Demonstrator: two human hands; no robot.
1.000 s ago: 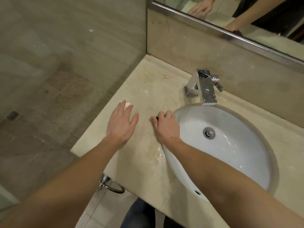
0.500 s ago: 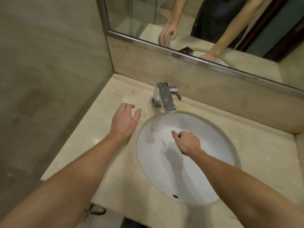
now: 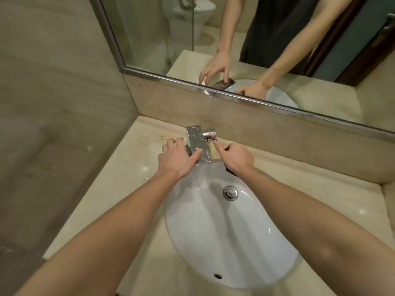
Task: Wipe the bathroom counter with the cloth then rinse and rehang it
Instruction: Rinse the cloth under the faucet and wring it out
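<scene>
Cloth [image 3: 230,170], dark, seems bunched under my curled right hand [image 3: 236,159], at the basin's [image 3: 203,231] back rim beside the faucet spout [image 3: 197,144]. Index finger [image 3: 217,146] reaches the lever [image 3: 210,133] just beyond. Left hand [image 3: 177,159] rests loose-fingered on the spout, holding nothing.

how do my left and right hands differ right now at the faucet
The left hand lies over the square chrome faucet, thumb across its spout; the right hand sits beside it, index finger stretched to the small round handle. The left hand holds no cloth; the right hand bunches a dark cloth under its palm. Both are at the back rim of the white basin.
</scene>
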